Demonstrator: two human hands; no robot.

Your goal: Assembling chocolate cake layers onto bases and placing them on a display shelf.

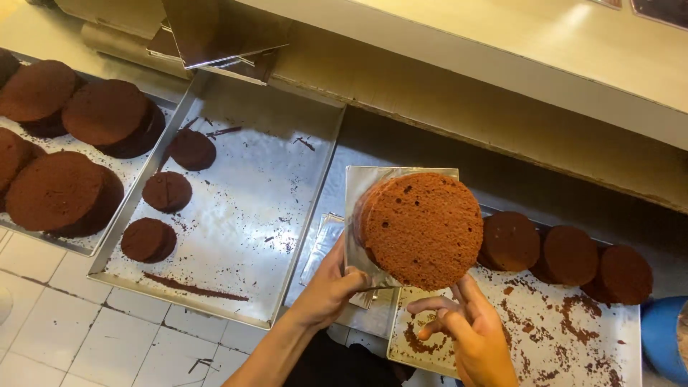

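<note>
Nearest to us, right hand (469, 326) sits low in view, fingers loosely curled and apart, fingertips just under the lower edge of the round brown cake layer (421, 229); whether they touch it we cannot tell. Left hand (331, 283) pinches the lower left corner of the square silver board (358, 215), thumb on top. Cake layer rests on that board, tilted toward us, held above the gap between two trays.

Our judgement: hold the board flatter, since the layer overhangs its right edge and could slide. Keep the right hand spread wide beneath the sponge, because soft crumb may crack under point pressure.

Below the hands lies the crumb-strewn right tray (631, 330), three small dark rounds (566, 254) in a row along its far side. Centre tray (251, 193) carries three small rounds at its left side and loose crumbs. Farther left, a tray of large dark cakes (57, 193). Beyond, a pale counter ledge (502, 43).
</note>
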